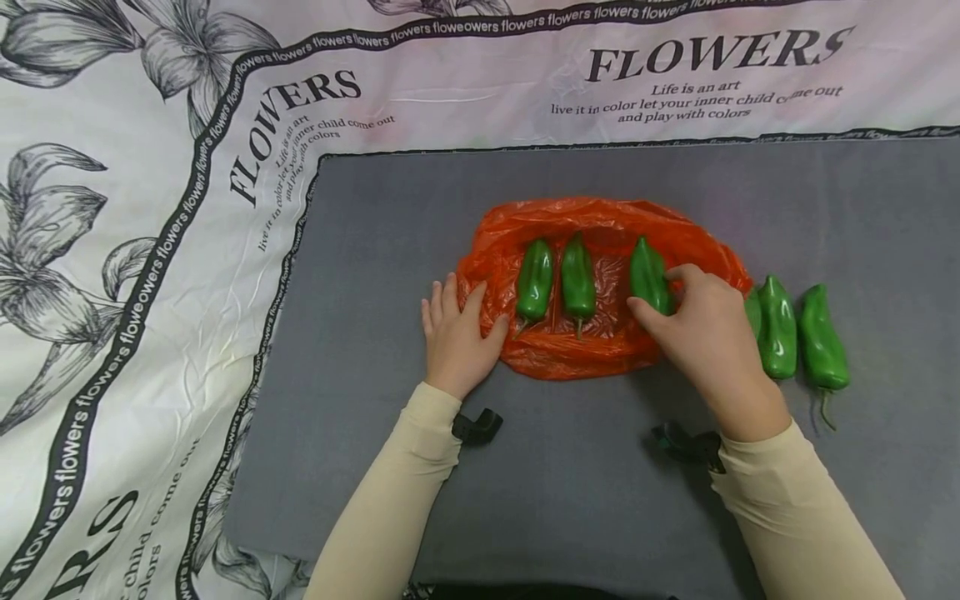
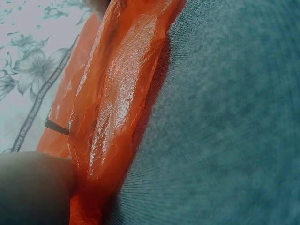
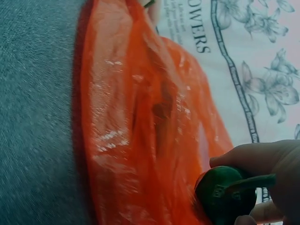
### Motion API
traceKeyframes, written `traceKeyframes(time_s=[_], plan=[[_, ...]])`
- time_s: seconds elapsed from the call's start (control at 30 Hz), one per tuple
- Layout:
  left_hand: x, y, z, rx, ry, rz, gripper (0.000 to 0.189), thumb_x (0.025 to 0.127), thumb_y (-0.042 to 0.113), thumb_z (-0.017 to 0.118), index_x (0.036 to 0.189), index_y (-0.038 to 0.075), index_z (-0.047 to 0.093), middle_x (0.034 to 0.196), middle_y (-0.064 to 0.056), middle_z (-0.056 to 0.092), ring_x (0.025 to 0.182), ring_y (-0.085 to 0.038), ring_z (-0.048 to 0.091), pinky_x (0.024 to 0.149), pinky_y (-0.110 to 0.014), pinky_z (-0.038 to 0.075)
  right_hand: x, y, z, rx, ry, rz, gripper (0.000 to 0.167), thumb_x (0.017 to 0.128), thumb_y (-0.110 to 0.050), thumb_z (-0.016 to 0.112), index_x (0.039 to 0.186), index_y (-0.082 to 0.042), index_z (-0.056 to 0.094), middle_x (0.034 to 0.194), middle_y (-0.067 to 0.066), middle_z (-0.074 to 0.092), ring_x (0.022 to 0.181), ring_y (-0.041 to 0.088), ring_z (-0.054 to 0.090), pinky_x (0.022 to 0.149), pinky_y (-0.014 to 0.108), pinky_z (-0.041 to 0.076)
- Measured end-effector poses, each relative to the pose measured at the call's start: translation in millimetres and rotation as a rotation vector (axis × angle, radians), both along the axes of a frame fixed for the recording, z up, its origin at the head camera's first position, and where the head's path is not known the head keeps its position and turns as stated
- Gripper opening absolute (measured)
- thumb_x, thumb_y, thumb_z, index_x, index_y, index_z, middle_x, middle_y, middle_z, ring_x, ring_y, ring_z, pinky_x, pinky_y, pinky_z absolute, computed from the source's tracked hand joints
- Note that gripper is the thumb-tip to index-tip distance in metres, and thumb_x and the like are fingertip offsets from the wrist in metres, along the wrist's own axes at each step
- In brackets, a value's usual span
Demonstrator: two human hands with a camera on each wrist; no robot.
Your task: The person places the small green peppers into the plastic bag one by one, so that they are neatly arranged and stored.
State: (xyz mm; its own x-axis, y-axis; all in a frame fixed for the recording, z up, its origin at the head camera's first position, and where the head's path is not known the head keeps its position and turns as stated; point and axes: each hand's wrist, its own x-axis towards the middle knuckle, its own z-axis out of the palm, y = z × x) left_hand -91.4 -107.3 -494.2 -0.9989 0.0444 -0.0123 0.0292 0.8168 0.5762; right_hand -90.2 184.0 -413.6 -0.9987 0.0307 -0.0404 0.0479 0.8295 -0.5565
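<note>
An orange-red plastic bag (image 1: 570,354) lies spread with its mouth facing up. Two green peppers, one at the left (image 1: 535,281) and one beside it (image 1: 577,279), lie inside, stems toward the person. My right hand (image 1: 708,333) pinches a third green pepper (image 1: 649,273) between thumb and fingers over the bag's right part; in the right wrist view the stem end of that pepper (image 3: 225,197) shows. At the bag's left edge my left hand (image 1: 461,337) rests with fingers spread, touching the plastic. The left wrist view shows the bag's side (image 2: 122,93) and part of the hand.
Right of the bag, a green pepper (image 1: 777,327) and another with a curved stem (image 1: 823,337) lie on the grey cloth (image 1: 570,500); one more (image 1: 753,312) is partly hidden behind the right hand. A white flower-printed cloth (image 1: 480,92) borders the grey one.
</note>
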Motion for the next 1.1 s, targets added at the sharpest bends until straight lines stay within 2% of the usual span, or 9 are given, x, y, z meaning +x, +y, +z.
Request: traceKeyframes(time_s=[0.13,0.27,0.47,0.8,1.1], plan=[[0.1,1.8,-1.4,0.005,0.001,-0.011,0.061,0.103,0.039,0.062,0.157,0.013,0.05,0.172,-0.025,0.016,0.161,-0.045,0.004,0.127,-0.059,-0.005,-1.9,-3,-6.2,-0.008,-0.002,-0.002,0.059,0.096,-0.039,0.072,0.129,0.008,0.06,0.108,0.029,0.069,0.094,0.044,0.063,0.077,0.059,0.052],[1.2,1.2,-3.4,0.015,0.001,-0.016,0.062,0.104,0.04,0.061,0.158,0.012,0.049,0.173,-0.024,0.014,0.161,-0.045,0.002,0.127,-0.059,-0.006,-6.6,-9,-10.9,-0.008,0.007,0.002,0.056,0.096,-0.036,0.072,0.127,0.009,0.06,0.109,0.03,0.067,0.098,0.046,0.062,0.081,0.061,0.051],[7.1,-7.4,-5.4,0.012,0.016,0.013,0.061,0.102,0.037,0.063,0.156,0.011,0.051,0.172,-0.025,0.016,0.161,-0.045,0.003,0.127,-0.06,-0.005,-15.9,-24,-19.4,-0.007,-0.022,0.015,0.056,0.096,-0.038,0.071,0.129,0.006,0.059,0.111,0.027,0.065,0.101,0.043,0.062,0.079,0.058,0.052],[4.0,-0.3,-8.4,0.017,0.03,0.0,0.062,0.102,0.038,0.063,0.156,0.01,0.051,0.172,-0.026,0.016,0.16,-0.046,0.003,0.127,-0.061,-0.006,-20.4,-22,-34.5,0.001,-0.041,-0.009,0.059,0.097,-0.04,0.066,0.133,0.006,0.057,0.118,0.028,0.064,0.099,0.043,0.063,0.076,0.057,0.053],[3.0,2.2,-12.5,0.034,0.041,-0.007,0.062,0.102,0.037,0.063,0.157,0.011,0.05,0.172,-0.025,0.014,0.161,-0.045,0.001,0.126,-0.06,-0.007,-21.3,-21,-45.4,0.008,-0.014,-0.013,0.059,0.098,-0.043,0.065,0.133,0.004,0.057,0.117,0.028,0.063,0.1,0.046,0.063,0.078,0.061,0.053]])
